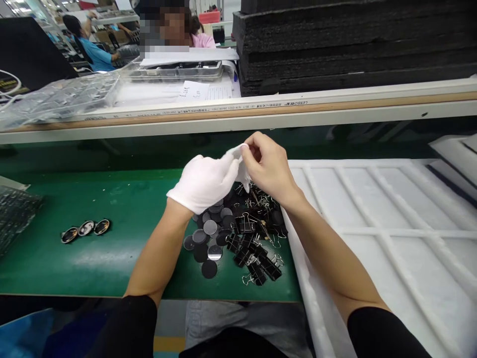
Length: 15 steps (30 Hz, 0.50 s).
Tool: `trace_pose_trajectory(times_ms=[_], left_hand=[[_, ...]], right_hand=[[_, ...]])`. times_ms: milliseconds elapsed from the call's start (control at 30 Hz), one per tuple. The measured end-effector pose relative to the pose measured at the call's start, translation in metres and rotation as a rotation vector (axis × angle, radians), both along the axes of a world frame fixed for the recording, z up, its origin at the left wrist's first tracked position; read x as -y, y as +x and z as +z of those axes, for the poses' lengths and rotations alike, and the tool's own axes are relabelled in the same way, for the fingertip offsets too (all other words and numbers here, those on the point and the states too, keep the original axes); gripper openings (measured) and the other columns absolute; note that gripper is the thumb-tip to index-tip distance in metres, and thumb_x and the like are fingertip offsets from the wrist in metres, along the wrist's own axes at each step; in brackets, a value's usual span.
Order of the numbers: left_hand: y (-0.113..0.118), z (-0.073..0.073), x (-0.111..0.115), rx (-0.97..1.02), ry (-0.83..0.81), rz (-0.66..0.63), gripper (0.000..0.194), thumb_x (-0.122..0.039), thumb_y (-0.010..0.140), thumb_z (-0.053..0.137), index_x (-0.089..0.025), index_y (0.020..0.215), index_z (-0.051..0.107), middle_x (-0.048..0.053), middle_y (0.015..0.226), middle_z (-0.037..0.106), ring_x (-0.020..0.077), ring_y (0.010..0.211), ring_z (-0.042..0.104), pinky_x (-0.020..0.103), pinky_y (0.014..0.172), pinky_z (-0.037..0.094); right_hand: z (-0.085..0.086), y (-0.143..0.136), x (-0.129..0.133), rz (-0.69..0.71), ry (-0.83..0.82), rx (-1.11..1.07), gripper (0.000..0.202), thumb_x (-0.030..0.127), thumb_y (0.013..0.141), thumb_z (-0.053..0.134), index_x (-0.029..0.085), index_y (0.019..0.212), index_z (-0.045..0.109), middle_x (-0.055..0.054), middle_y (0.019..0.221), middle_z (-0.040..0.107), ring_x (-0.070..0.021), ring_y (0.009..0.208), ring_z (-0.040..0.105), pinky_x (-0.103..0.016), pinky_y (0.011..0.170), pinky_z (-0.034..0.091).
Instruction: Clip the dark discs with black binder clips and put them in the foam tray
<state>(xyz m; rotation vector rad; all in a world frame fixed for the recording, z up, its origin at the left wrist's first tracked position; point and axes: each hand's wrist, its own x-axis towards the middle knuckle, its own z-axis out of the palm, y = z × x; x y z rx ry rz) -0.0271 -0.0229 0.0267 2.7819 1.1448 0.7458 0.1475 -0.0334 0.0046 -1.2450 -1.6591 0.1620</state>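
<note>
A white glove covers my left hand (204, 180), whose fingers are closed on the edge of a second, loose white glove (243, 175). From the other side, the bare thumb and fingers of my right hand (269, 168) pinch that same glove. It hangs slack between both hands, partly hidden by them. Beneath them on the green table (130, 199) lie a pile of black binder clips (257, 261) and many dark and clear round discs (210, 227). Off to the left, three round metal-rimmed pieces (86, 228) sit in a row.
White padded sheeting with ridges (402, 209) borders the table on the right. Behind runs a raised shelf edge (238, 117), bearing black foam sheets (335, 44), clear plastic trays (74, 94) and papers (196, 90). Bubble wrap (17, 214) lies at far left. Other people sit beyond.
</note>
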Motion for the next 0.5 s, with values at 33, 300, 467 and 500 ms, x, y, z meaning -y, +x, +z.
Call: trace_pose_trajectory(times_ms=[33, 300, 467, 500], left_hand=[[0.001, -0.001, -0.003, 0.121, -0.106, 0.0, 0.021, -0.023, 0.096, 0.049, -0.018, 0.096, 0.07, 0.002, 0.06, 0.057, 0.019, 0.059, 0.058, 0.033, 0.067, 0.042], [0.005, -0.001, -0.03, 1.26, -0.826, -0.187, 0.017, -0.015, 0.073, 0.078, -0.017, 0.088, 0.073, 0.004, 0.085, 0.072, 0.0156, 0.074, 0.065, 0.03, 0.071, 0.052], [0.014, -0.003, -0.024, 1.491, -0.714, -0.153, 0.026, -0.023, 0.067, 0.087, -0.02, 0.09, 0.075, 0.002, 0.087, 0.074, 0.0168, 0.08, 0.068, 0.03, 0.075, 0.055], [0.017, -0.004, -0.022, 1.505, -0.682, -0.134, 0.023, -0.027, 0.068, 0.087, -0.021, 0.085, 0.074, 0.001, 0.084, 0.073, 0.0171, 0.079, 0.068, 0.031, 0.074, 0.055]], right_hand=[[-0.001, -0.002, 0.001, 0.054, 0.03, 0.04, 0.017, 0.023, 0.099, 0.053, 0.022, 0.082, 0.053, -0.001, 0.079, 0.057, -0.0166, 0.071, 0.052, -0.031, 0.067, 0.04], [-0.008, -0.032, 0.015, 0.263, 0.275, 0.31, 0.021, 0.015, 0.103, 0.046, 0.022, 0.086, 0.055, -0.01, 0.095, 0.062, -0.0229, 0.087, 0.054, -0.038, 0.077, 0.046], [-0.013, -0.044, 0.018, 0.254, 0.392, 0.255, 0.017, 0.015, 0.103, 0.048, 0.022, 0.089, 0.056, -0.01, 0.094, 0.066, -0.024, 0.091, 0.056, -0.04, 0.079, 0.047], [-0.013, -0.045, 0.019, 0.251, 0.412, 0.23, 0.016, 0.016, 0.103, 0.048, 0.022, 0.09, 0.055, -0.009, 0.093, 0.066, -0.024, 0.092, 0.057, -0.04, 0.078, 0.047]])
